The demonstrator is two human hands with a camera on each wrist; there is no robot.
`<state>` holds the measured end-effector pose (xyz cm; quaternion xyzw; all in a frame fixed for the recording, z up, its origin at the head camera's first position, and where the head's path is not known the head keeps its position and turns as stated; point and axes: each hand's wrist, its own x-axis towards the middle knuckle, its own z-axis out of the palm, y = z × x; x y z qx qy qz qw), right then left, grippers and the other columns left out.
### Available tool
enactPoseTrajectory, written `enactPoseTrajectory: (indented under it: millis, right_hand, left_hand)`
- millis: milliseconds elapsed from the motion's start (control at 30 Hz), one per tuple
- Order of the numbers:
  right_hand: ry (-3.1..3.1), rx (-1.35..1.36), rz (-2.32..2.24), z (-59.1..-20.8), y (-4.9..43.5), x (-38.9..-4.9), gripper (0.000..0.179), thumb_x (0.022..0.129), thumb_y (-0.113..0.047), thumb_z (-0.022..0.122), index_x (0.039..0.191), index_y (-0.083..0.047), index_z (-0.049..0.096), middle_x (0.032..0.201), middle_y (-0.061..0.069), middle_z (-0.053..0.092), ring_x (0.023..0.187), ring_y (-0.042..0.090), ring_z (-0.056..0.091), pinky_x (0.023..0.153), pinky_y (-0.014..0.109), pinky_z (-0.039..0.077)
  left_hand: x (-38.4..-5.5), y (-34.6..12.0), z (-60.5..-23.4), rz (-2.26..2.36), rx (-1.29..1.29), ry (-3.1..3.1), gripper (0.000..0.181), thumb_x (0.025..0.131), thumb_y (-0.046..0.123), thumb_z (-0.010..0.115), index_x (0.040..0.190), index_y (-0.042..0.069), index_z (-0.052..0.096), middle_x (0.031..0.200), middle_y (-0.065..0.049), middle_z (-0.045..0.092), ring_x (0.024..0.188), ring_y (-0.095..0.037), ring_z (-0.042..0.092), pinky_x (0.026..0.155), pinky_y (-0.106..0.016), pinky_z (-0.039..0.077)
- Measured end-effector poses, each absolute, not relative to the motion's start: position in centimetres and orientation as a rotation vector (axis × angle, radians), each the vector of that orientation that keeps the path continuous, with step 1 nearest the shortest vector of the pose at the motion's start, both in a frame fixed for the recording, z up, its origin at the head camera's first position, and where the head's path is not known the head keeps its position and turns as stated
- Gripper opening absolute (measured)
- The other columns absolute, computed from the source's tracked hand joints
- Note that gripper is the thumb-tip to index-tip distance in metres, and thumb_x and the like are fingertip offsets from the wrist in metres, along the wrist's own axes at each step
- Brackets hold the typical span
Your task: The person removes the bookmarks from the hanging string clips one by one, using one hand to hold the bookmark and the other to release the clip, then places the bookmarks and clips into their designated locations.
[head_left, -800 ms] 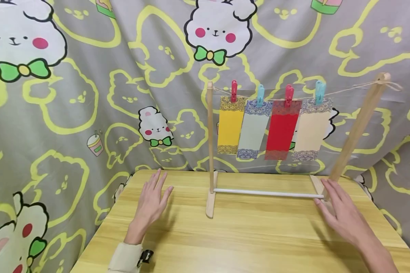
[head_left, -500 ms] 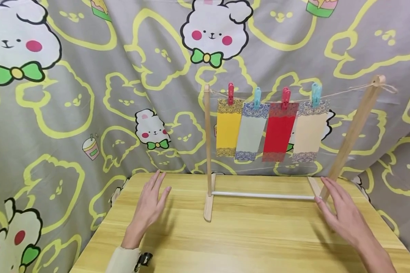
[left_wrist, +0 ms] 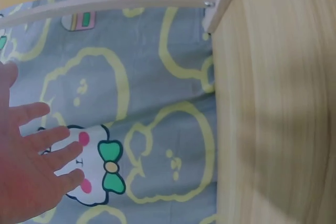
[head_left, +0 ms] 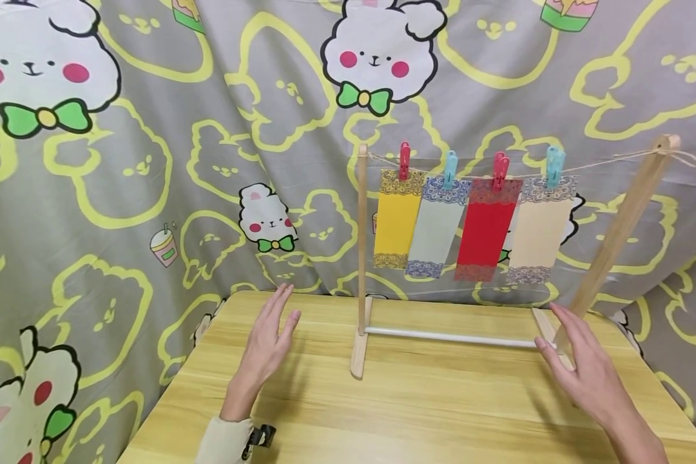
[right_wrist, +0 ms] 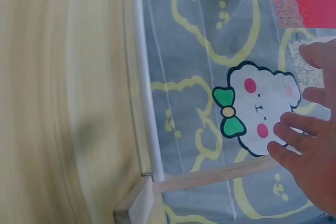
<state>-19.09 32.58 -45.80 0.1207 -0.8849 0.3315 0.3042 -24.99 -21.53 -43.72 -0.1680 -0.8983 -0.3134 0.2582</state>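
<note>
The left hand (head_left: 269,340) and right hand (head_left: 586,367), fingers outstretched and gripping nothing, hover above the wood-grain surface (head_left: 441,412). The left is well to the left of an upright wooden stand (head_left: 362,238) near the far edge; the right is near its right post (head_left: 620,248). A white rod (head_left: 458,336) joins the posts. On the string (head_left: 597,165), 4 clothespins (head_left: 500,171) hold 4 cards (head_left: 488,229): yellow, pale green, red, cream. Behind hangs a printed curtain (head_left: 301,90).

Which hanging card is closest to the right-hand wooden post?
The cream rectangular card with patterned ends, beneath the rightmost light-blue plastic clothespin; the red rectangular card, pale green rectangular card and yellow rectangular card hang farther left.
</note>
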Motion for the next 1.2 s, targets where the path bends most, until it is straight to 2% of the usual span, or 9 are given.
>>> enactPoseTrajectory:
  millis: [333, 467, 533, 633, 700, 767, 833, 1200]
  right_hand:
    - [-2.318, 0.244, 0.923, -45.2, 31.9, -18.9, 0.073, 0.096, -0.016, 0.07, 0.161, -0.023, 0.036, 0.155, 0.022, 0.042, 0.138, 0.049, 0.039, 0.108, 0.079, 0.022]
    - [-2.282, 0.245, 0.924, -44.9, 31.4, -18.9, 0.072, 0.095, -0.015, 0.072, 0.159, -0.023, 0.04, 0.153, 0.021, 0.046, 0.141, 0.027, 0.039, 0.109, 0.077, 0.025]
    - [-2.258, 0.256, 0.921, -44.6, 31.1, -19.0, 0.072, 0.094, -0.014, 0.073, 0.158, -0.023, 0.042, 0.151, 0.019, 0.048, 0.141, 0.011, 0.037, 0.113, 0.071, 0.026]
    - [-2.224, 0.27, 0.912, -44.3, 30.8, -19.0, 0.072, 0.093, -0.012, 0.074, 0.157, -0.023, 0.044, 0.149, 0.017, 0.051, 0.135, -0.007, 0.034, 0.121, 0.042, 0.028]
    - [-2.203, 0.278, 0.906, -44.1, 30.6, -19.1, 0.071, 0.092, -0.011, 0.074, 0.156, -0.022, 0.045, 0.147, 0.017, 0.053, 0.13, -0.013, 0.035, 0.115, 0.02, 0.027]
    - [-2.182, 0.289, 0.897, -43.8, 30.4, -19.2, 0.071, 0.091, -0.009, 0.075, 0.155, -0.02, 0.047, 0.145, 0.018, 0.054, 0.127, -0.014, 0.037, 0.106, 0.006, 0.025]
    - [-2.165, 0.302, 0.893, -43.6, 30.2, -19.3, 0.069, 0.091, -0.007, 0.075, 0.154, -0.018, 0.048, 0.143, 0.019, 0.055, 0.126, -0.014, 0.038, 0.103, 0.002, 0.027]
    - [-2.12, 0.333, 0.911, -42.6, 28.9, -19.4, 0.069, 0.089, -0.003, 0.075, 0.152, -0.015, 0.051, 0.142, 0.018, 0.057, 0.125, -0.013, 0.043, 0.103, 0.003, 0.03]
  left_hand:
    - [-24.6, -19.8, -42.9, -0.972, -0.493, -2.361, 0.052, 0.108, 0.025, 0.051, 0.157, 0.012, 0.041, 0.163, -0.008, 0.037, 0.148, -0.033, 0.035, 0.118, -0.058, 0.03]
    - [-24.6, -19.3, -42.7, -1.009, -0.496, -2.327, 0.051, 0.109, 0.027, 0.05, 0.157, 0.011, 0.042, 0.162, -0.007, 0.039, 0.147, -0.032, 0.037, 0.118, -0.058, 0.031]
    - [-24.6, -19.0, -42.5, -1.02, -0.499, -2.307, 0.05, 0.109, 0.027, 0.05, 0.156, 0.012, 0.043, 0.161, -0.007, 0.04, 0.147, -0.031, 0.038, 0.117, -0.057, 0.033]
    - [-24.6, -18.4, -42.4, -1.036, -0.512, -2.276, 0.049, 0.109, 0.026, 0.05, 0.155, 0.012, 0.044, 0.158, -0.009, 0.044, 0.145, -0.031, 0.041, 0.117, -0.056, 0.034]
    - [-24.6, -18.1, -42.3, -1.05, -0.515, -2.26, 0.048, 0.109, 0.026, 0.051, 0.155, 0.012, 0.045, 0.157, -0.01, 0.046, 0.144, -0.03, 0.042, 0.116, -0.055, 0.035]
    - [-24.5, -17.8, -42.2, -1.07, -0.516, -2.247, 0.048, 0.109, 0.025, 0.051, 0.154, 0.012, 0.045, 0.156, -0.01, 0.047, 0.144, -0.029, 0.043, 0.116, -0.055, 0.035]
    - [-24.5, -17.5, -42.2, -1.088, -0.518, -2.233, 0.047, 0.109, 0.025, 0.051, 0.154, 0.014, 0.046, 0.155, -0.008, 0.048, 0.143, -0.028, 0.043, 0.116, -0.054, 0.036]
    - [-24.3, -16.5, -42.2, -1.156, -0.516, -2.131, 0.046, 0.107, 0.019, 0.052, 0.153, 0.015, 0.048, 0.154, -0.006, 0.049, 0.143, -0.026, 0.043, 0.116, -0.055, 0.035]
